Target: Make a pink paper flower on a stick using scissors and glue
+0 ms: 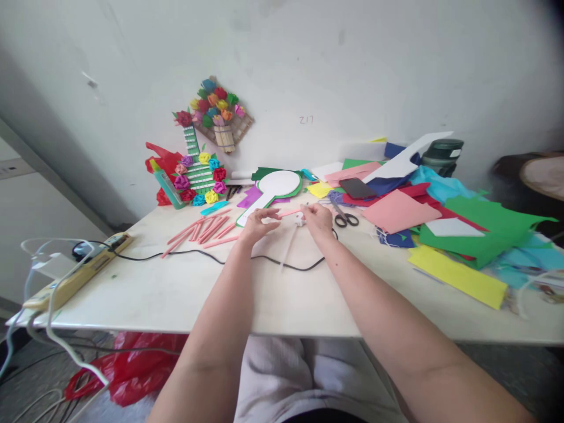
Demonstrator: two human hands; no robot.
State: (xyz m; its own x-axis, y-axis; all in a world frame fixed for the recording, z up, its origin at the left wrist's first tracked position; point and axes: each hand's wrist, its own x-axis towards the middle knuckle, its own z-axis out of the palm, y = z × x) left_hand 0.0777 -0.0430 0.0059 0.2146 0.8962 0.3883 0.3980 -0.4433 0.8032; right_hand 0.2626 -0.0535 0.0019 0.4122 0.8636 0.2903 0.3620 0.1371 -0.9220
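Observation:
A thin pink paper roll [289, 213] spans the gap between my two hands. My right hand [318, 218] pinches its right end. My left hand [261, 224] is at its left end, with thumb and fingers curled and a gap between them. Just below the roll, a white object [300, 220], too small to make out, lies by my right fingers. Behind my hands is a white round-topped paper shape [278, 184] with a green border. Several pink rolls [212, 229] lie to the left of my left hand.
Scissors [346, 220] lie right of my right hand, near colored paper sheets [400, 211] and a phone [356, 188]. A black cable [282, 263] crosses the table from a power strip [83, 273]. A glue bottle [166, 185] and paper-flower crafts [200, 176] stand back left.

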